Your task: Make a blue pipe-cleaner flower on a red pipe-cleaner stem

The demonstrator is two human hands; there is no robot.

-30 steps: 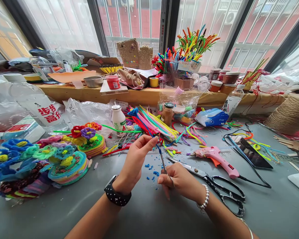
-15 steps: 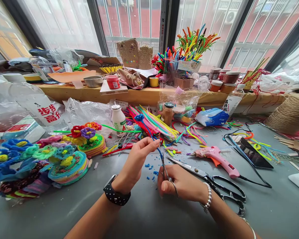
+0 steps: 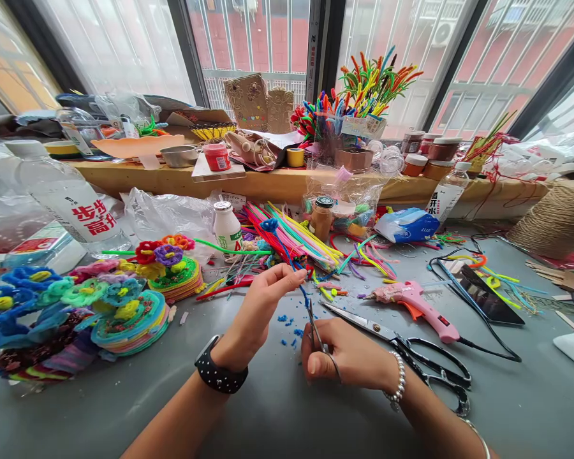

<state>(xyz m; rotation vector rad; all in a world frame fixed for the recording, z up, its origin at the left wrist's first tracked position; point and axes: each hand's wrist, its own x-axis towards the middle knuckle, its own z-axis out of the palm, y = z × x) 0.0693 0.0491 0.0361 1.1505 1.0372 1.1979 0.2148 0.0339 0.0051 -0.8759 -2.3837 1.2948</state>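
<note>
My left hand (image 3: 263, 303) pinches a thin blue pipe cleaner (image 3: 304, 294) between thumb and fingertips. Its far end is curled into a fluffy knot (image 3: 270, 225) above the hand. Small silver scissors (image 3: 315, 330) sit in my right hand (image 3: 347, 357), fingers wrapped round the handles. Their blade tips point up and meet the lower end of the pipe cleaner; whether they touch it I cannot tell. Bits of blue fluff (image 3: 297, 332) lie scattered on the grey table (image 3: 287, 421) between my hands.
Large black-handled shears (image 3: 387, 335) lie right of my right hand, beside a pink glue gun (image 3: 418, 303) with its cord. Pipe-cleaner flowers (image 3: 124, 293) crowd the left. A pile of loose pipe cleaners (image 3: 306, 239), a white bottle (image 3: 227, 229) and a brown jar (image 3: 322, 220) stand behind.
Very little differs. Both hands have shifted slightly, the left wrist a touch to the left, and the scissor tips are a little lower along the blue pipe cleaner.
</note>
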